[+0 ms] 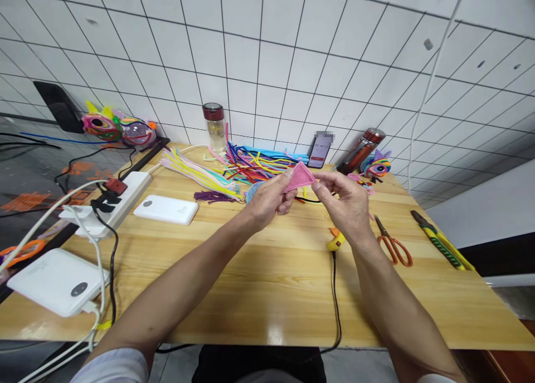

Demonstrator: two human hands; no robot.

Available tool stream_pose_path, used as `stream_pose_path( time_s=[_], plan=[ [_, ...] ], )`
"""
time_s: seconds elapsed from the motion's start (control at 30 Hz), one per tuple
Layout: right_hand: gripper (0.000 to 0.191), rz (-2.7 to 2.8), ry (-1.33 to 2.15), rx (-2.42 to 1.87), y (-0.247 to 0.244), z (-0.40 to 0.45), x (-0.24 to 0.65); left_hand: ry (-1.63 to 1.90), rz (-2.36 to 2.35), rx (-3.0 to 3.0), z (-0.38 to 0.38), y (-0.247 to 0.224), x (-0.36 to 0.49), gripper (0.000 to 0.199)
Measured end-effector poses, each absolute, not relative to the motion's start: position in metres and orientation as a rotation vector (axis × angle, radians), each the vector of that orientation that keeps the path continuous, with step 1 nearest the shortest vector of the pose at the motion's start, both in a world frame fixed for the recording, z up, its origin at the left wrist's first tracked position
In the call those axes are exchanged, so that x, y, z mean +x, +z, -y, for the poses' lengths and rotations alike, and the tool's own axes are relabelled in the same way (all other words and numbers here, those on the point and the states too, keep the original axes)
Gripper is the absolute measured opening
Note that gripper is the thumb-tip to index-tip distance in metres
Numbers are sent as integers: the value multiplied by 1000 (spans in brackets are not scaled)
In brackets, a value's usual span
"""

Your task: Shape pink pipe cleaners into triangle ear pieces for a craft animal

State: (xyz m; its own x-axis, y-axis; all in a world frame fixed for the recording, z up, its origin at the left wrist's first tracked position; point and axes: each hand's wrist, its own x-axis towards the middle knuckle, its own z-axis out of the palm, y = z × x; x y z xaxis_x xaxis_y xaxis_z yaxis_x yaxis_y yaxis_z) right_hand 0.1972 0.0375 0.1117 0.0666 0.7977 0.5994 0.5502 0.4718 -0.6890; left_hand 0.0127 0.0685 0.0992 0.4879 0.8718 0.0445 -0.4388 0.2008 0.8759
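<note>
A small pink triangular piece with a raised edge is held above the table, near the middle of the view. My left hand grips its left side between thumb and fingers. At the piece's right corner, the thumb and forefinger of my right hand are pinched together on it. Behind my left hand a round blue item partly shows. Below my right hand lies a yellow corded tool with an orange part. A heap of colourful fuzzy stems spreads behind the hands.
Scissors and green-yellow pliers lie right. White power banks and a power strip with cables stand left. At the back are a glass bottle, a phone, a red flask and colourful fish-like figures.
</note>
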Motion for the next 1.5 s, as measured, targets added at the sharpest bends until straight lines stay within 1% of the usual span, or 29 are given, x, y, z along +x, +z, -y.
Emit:
stream_pose_path(
  time_s=[0.37, 0.7, 1.17, 1.33, 1.5],
  plan=[
    [21, 1552, 377, -1202, 110, -39, 198, 911, -500, 899, -67, 107, 12, 51],
    [29, 1461, 641, -1186, 109, -45, 203, 899, -498, 879, -68, 105, 11, 50],
    [25, 1412, 678, -1247, 115, -44, 200, 892, -517, 883, -67, 107, 12, 45],
    [24, 1383, 754, -1262, 120, -42, 198, 896, -520, 896, -70, 103, 12, 42],
    [25, 1341, 796, -1270, 120, -43, 198, 904, -520, 930, -72, 100, 12, 43]
  ],
)
